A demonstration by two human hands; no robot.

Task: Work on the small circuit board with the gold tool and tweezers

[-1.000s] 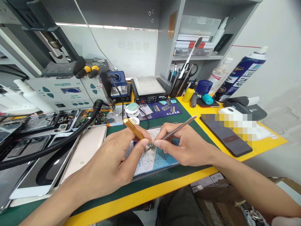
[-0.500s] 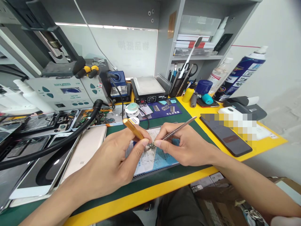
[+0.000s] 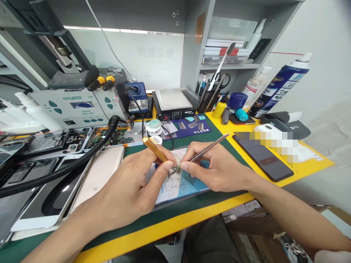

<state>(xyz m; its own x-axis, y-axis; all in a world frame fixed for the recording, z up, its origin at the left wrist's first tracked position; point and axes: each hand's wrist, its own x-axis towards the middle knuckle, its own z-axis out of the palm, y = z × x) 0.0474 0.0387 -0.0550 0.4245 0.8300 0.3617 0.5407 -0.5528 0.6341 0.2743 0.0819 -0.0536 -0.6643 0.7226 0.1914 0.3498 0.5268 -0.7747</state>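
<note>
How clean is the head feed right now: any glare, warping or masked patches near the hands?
Head view: bright backlit white panel behind the bench; wide-angle bending at the edges, blue spray can leaning; pixelated patch right of the slim metal tweezers; both hands sharp, evenly lit.

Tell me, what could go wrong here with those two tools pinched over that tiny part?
The small metal part sits pinched between the tweezers in the right hand and the gold-handled tool in the left hand; a slip might flick it off the blue work pad and lose it. The black hose lies close to the left wrist, so a snag could jog the hand.
</note>
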